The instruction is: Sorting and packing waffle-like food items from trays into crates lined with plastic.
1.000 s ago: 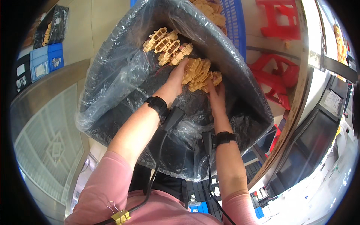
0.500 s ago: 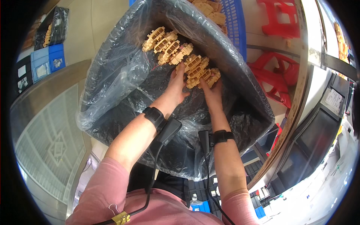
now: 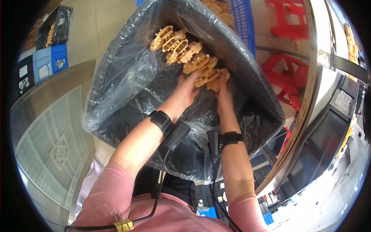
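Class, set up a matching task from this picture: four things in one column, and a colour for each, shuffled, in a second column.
Things:
1. plastic parts at the hands
2. stools beside the bin
3. crate on the floor, far left
4. wrist straps

Colours:
a. black
b. tan
c. blue
d. red

Pairs: 1-b, 2-d, 3-c, 4-a

- Single head-worn fisheye view, looking steeply down the person's chest and forearms.
- Close range: the plastic-lined bin point(image 3: 127, 89) fills the centre, both hands inside it.
- Rim bends the floor point(image 3: 50, 143) and surrounding shelving; no second view.
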`<state>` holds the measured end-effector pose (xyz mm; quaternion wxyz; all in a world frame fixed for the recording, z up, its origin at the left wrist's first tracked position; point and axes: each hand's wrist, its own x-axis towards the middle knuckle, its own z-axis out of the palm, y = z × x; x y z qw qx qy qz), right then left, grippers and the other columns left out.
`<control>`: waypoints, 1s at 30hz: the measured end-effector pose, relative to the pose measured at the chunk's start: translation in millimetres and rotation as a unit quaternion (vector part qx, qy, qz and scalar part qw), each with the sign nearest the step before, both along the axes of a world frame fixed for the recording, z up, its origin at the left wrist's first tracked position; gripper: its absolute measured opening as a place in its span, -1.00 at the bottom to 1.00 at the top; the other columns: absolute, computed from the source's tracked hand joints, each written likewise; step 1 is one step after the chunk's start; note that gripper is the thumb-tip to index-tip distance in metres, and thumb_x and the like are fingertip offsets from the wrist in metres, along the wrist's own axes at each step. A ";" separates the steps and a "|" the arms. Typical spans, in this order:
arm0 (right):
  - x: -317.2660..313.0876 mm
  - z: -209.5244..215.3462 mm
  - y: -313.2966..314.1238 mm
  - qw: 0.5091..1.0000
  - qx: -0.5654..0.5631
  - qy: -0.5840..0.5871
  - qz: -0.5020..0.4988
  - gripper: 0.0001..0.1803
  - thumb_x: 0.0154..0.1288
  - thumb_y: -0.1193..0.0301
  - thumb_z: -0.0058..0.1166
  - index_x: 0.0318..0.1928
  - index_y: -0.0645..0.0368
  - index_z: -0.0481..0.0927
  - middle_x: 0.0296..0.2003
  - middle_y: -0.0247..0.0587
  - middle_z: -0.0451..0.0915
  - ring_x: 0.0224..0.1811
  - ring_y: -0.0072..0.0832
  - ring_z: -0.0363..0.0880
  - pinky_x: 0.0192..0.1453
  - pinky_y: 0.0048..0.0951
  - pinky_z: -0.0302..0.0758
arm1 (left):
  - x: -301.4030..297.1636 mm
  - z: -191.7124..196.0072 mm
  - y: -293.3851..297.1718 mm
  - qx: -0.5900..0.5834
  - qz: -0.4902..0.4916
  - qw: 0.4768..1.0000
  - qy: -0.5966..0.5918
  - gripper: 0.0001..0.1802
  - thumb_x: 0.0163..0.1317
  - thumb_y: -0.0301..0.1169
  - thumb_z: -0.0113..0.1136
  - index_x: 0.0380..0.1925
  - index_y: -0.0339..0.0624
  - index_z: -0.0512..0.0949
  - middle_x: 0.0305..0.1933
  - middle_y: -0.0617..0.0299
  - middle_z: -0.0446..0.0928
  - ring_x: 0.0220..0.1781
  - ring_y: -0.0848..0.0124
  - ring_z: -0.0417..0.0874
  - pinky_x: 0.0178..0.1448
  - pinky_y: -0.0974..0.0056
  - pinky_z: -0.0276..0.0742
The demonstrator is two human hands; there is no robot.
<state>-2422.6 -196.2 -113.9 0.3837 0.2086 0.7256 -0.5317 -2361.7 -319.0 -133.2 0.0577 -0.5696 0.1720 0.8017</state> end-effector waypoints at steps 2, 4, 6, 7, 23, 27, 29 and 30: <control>0.2 3.5 1.8 1.000 -0.005 -0.012 0.001 -0.15 0.28 -0.23 -0.18 0.39 0.04 0.05 0.29 -0.15 0.20 0.32 -0.31 0.17 0.32 -0.23 0.13 | 2.7 -2.4 4.7 0.018 -0.020 1.000 -0.008 -0.36 0.07 -0.29 0.32 0.10 -0.11 0.21 0.12 0.13 0.32 0.17 0.23 0.34 0.28 -0.02 0.19; -0.1 -7.9 2.2 0.999 -0.010 0.020 -0.029 -0.20 0.37 -0.11 -0.26 0.38 0.20 0.01 0.33 -0.03 0.14 0.38 -0.25 0.11 0.38 -0.31 0.07 | 7.5 -8.8 10.3 0.017 -0.013 1.000 0.007 -0.39 0.09 -0.34 0.30 0.08 -0.15 0.21 0.11 0.12 0.33 0.14 0.25 0.36 0.26 0.05 0.23; 0.2 -7.6 -0.5 0.999 -0.035 0.028 -0.027 -0.24 0.40 -0.09 -0.28 0.37 0.19 0.04 0.31 -0.04 0.16 0.36 -0.27 0.13 0.37 -0.33 0.09 | 12.1 -19.0 16.2 0.014 -0.006 1.000 0.020 -0.43 0.10 -0.39 0.29 0.06 -0.19 0.21 0.11 0.11 0.33 0.12 0.27 0.38 0.24 0.13 0.27; 0.3 -6.8 -1.3 0.997 -0.058 0.037 -0.025 -0.28 0.42 -0.06 -0.30 0.36 0.18 0.07 0.30 -0.04 0.18 0.35 -0.29 0.15 0.36 -0.35 0.10 | 11.2 -22.5 21.0 0.019 0.008 1.000 0.021 -0.44 0.11 -0.42 0.27 0.05 -0.20 0.21 0.08 0.11 0.34 0.09 0.29 0.40 0.22 0.17 0.31; 6.3 3.2 -2.6 0.996 -0.028 0.033 -0.073 -0.28 0.42 -0.05 -0.28 0.36 0.21 0.09 0.27 -0.11 0.24 0.29 -0.35 0.23 0.30 -0.39 0.17 | 5.6 0.1 16.5 0.011 -0.033 0.999 -0.003 -0.15 0.07 -0.45 0.27 0.32 -0.21 0.01 0.22 0.02 0.26 0.23 0.16 0.28 0.30 0.06 0.20; 18.7 45.1 6.2 0.998 0.010 0.041 -0.054 -0.21 0.36 -0.11 -0.22 0.36 0.21 0.08 0.29 -0.10 0.22 0.29 -0.35 0.22 0.28 -0.31 0.19 | 14.0 47.0 5.4 -0.004 -0.120 0.992 -0.033 0.00 0.02 -0.41 0.30 0.39 -0.18 -0.11 0.33 0.01 0.13 0.37 0.09 0.08 0.35 0.03 0.12; 41.8 89.9 10.1 0.998 -0.024 0.055 0.017 -0.29 0.38 0.03 -0.12 0.32 0.30 0.17 0.26 -0.05 0.27 0.24 -0.39 0.30 0.22 -0.40 0.30 | 38.1 69.6 -13.3 0.002 -0.098 0.995 -0.011 0.02 0.00 -0.38 0.31 0.40 -0.17 -0.12 0.39 0.01 0.03 0.44 0.09 -0.06 0.40 0.03 0.03; 40.6 150.7 9.7 0.994 -0.085 0.044 0.046 -0.38 0.39 0.15 -0.08 0.29 0.31 0.22 0.24 -0.05 0.30 0.22 -0.38 0.35 0.23 -0.42 0.31 | 37.8 79.9 -15.5 -0.036 -0.120 0.991 -0.052 -0.10 0.06 -0.36 0.27 0.36 -0.17 0.00 0.38 0.02 0.09 0.44 0.13 -0.02 0.43 0.05 -0.01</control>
